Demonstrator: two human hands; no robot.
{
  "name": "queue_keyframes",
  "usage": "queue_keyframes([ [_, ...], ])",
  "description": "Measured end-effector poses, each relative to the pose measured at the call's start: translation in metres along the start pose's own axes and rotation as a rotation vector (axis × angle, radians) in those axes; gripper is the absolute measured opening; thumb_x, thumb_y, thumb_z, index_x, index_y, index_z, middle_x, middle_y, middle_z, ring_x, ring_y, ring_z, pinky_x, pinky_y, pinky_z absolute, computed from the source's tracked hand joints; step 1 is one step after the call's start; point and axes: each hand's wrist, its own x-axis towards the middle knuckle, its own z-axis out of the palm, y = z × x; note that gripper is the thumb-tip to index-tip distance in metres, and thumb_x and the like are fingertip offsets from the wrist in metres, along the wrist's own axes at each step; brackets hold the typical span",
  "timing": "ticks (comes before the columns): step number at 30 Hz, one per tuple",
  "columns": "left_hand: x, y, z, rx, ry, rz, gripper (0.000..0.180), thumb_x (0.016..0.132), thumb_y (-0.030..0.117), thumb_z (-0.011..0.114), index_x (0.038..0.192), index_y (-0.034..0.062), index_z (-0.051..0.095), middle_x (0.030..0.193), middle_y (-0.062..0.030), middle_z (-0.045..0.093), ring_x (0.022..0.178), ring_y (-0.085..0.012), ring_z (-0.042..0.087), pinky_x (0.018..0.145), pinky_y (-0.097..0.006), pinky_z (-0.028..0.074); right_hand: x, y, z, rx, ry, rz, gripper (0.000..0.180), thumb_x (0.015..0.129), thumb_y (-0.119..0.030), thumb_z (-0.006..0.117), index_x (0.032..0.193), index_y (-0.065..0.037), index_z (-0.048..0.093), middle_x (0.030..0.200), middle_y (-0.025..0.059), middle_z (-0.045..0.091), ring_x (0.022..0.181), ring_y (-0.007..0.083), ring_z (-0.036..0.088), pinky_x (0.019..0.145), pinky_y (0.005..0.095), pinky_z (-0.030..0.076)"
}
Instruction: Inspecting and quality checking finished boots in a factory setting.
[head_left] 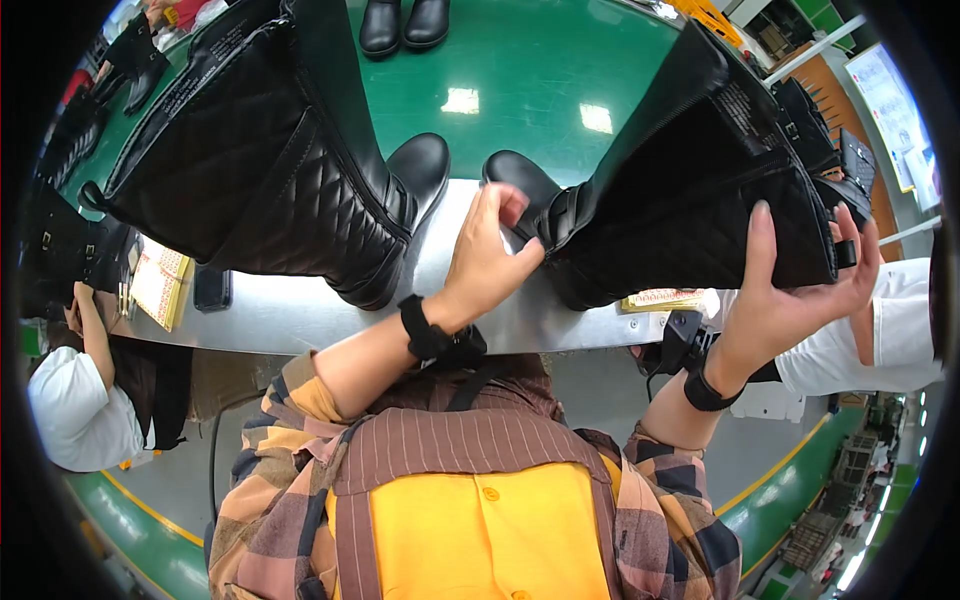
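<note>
Two tall black boots stand on the metal worktop edge, toes pointing away from me. The left boot (pixel 300 190) has a quilted shaft and a loop at its top; neither of my hands touches it. On the right boot (pixel 660 215), my right hand (pixel 790 290) grips the upper shaft at its rim, thumb on the near side and fingers by a small tab. My left hand (pixel 490 260) is beside that boot's ankle strap (pixel 565 220), its fingers half curled and apart from the thumb, slightly blurred. The thumb is at the ankle, and nothing shows in this hand.
Beyond lies a green surface (pixel 545 50) carrying another pair of black boots (pixel 405 25). A phone (pixel 212 288) and a yellow-edged paper stack (pixel 160 285) lie at left; more papers (pixel 665 299) lie under the right boot. People in white sleeves (pixel 85 405) work at both sides.
</note>
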Motion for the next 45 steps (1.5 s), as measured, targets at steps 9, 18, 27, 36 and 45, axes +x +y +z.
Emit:
queue_keyframes([
  [9, -0.007, -0.041, 0.021, -0.215, -0.467, -0.463, 0.021, 0.09, 0.017, 0.066, 0.099, 0.0006, 0.057, 0.07, -0.0026, 0.06, 0.058, -0.0084, 0.054, 0.052, -0.024, 0.043, -0.149, 0.034, -0.012, 0.495, -0.408, 0.787, 0.077, 0.076, -0.008, 0.075, 0.139, 0.002, 0.032, 0.137, 0.0159, 0.044, 0.121, 0.0248, 0.046, 0.104, 0.0375, 0.036],
  [18, 0.017, -0.007, -0.005, -0.523, -0.812, -0.671, 0.025, 0.097, 0.028, 0.057, 0.084, 0.0069, 0.061, 0.066, 0.0013, 0.059, 0.053, -0.0034, 0.048, 0.049, -0.018, 0.035, -0.179, 0.034, 0.02, 0.431, -0.711, 0.804, 0.03, 0.071, -0.004, 0.079, 0.099, 0.002, 0.067, 0.091, 0.0078, 0.071, 0.083, 0.0158, 0.066, 0.078, 0.0303, 0.052],
  [27, 0.053, 0.181, -0.059, -0.874, -0.706, -0.254, 0.029, 0.101, 0.023, 0.049, 0.087, 0.0001, 0.062, 0.058, -0.0011, 0.056, 0.047, -0.0047, 0.048, 0.045, -0.018, 0.034, -0.173, 0.026, 0.025, 0.419, -0.659, 0.694, 0.049, 0.07, -0.007, 0.08, 0.115, -0.002, 0.061, 0.104, 0.0093, 0.067, 0.098, 0.0212, 0.064, 0.087, 0.0334, 0.05],
  [36, -0.036, 0.059, -0.123, 0.021, -0.737, -0.26, 0.031, 0.092, 0.03, 0.062, 0.089, -0.0008, 0.067, 0.069, -0.0074, 0.063, 0.066, -0.0131, 0.059, 0.061, -0.028, 0.046, -0.151, 0.044, 0.015, 0.639, -1.034, 0.999, 0.052, 0.07, -0.016, 0.084, 0.114, 0.003, 0.061, 0.108, 0.008, 0.066, 0.098, 0.0159, 0.059, 0.091, 0.0302, 0.045],
  [45, -0.079, -0.003, -0.166, 0.339, 0.002, -0.23, 0.062, 0.066, 0.03, 0.086, 0.113, -0.0013, 0.061, 0.107, -0.0168, 0.066, 0.102, -0.0269, 0.063, 0.089, -0.036, 0.047, -0.153, 0.011, 0.054, 0.718, -0.989, 0.803, 0.049, 0.071, -0.017, 0.084, 0.111, 0.003, 0.063, 0.109, 0.0094, 0.066, 0.098, 0.0162, 0.06, 0.09, 0.0307, 0.046],
])
